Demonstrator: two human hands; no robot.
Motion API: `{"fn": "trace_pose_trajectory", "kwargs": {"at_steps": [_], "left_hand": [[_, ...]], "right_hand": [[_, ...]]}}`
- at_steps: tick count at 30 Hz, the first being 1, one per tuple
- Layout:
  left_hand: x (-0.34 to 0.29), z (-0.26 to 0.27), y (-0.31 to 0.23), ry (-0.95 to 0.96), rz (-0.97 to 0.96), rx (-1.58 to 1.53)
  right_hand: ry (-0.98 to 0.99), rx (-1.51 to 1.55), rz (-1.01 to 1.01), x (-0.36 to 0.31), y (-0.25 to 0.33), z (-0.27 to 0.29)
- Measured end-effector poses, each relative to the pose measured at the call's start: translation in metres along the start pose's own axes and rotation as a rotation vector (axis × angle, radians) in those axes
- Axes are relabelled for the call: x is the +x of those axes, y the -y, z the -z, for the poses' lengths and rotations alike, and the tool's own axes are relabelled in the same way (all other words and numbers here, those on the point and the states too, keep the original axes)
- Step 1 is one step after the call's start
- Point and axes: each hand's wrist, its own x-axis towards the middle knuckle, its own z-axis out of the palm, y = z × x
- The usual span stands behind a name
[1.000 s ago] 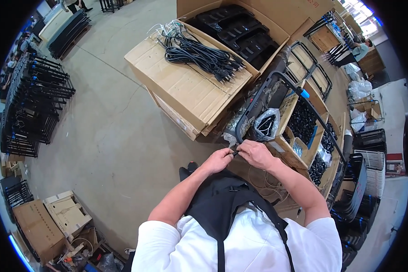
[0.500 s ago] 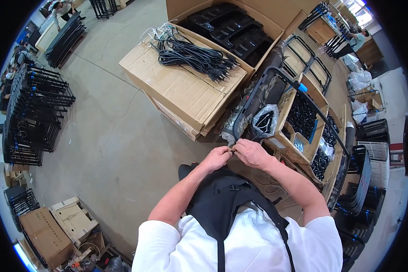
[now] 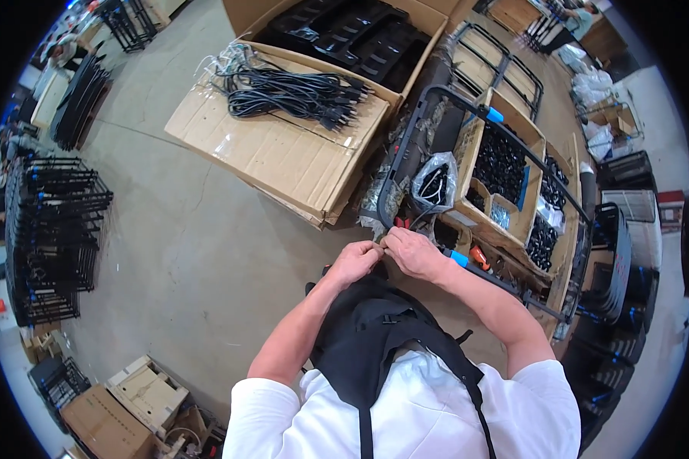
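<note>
Close together in front of my apron (image 3: 360,325), my two hands meet at the near corner of a black tubular frame (image 3: 400,172). My left hand (image 3: 357,260) has its fingers pinched together; what sits between them is too small to make out. Fingers of my right hand (image 3: 411,251) are likewise pinched, right beside the left fingertips and against the frame's corner. The frame carries blue sleeves (image 3: 494,114) and lies slanting across a wooden parts box (image 3: 467,200). Just beyond my right hand is a clear plastic bag (image 3: 435,182) with dark pieces inside.
Left of the frame, a cardboard box (image 3: 283,164) carries a bundle of black power cords (image 3: 295,96). Behind it, a larger open carton holds black plastic panels (image 3: 344,34). An orange-handled tool (image 3: 480,256) lies by my right forearm. Stacked black frames (image 3: 53,237) stand far left.
The black frame has shifted, its near side now showing beside my right forearm with a blue sleeve. Both hands moved slightly left and up, still pinched together. The view has turned a little.
</note>
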Motion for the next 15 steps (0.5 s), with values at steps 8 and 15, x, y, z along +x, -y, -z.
{"fn": "trace_pose_trajectory", "kwargs": {"at_steps": [8,15], "left_hand": [[0.005,0.003,0.014,-0.07,-0.026,0.263],[0.008,0.001,0.012,-0.085,0.024,0.391]], "right_hand": [[0.044,0.408,-0.653,-0.045,0.042,-0.02],[-0.083,0.065,-1.13,-0.027,-0.077,-0.126]]}}
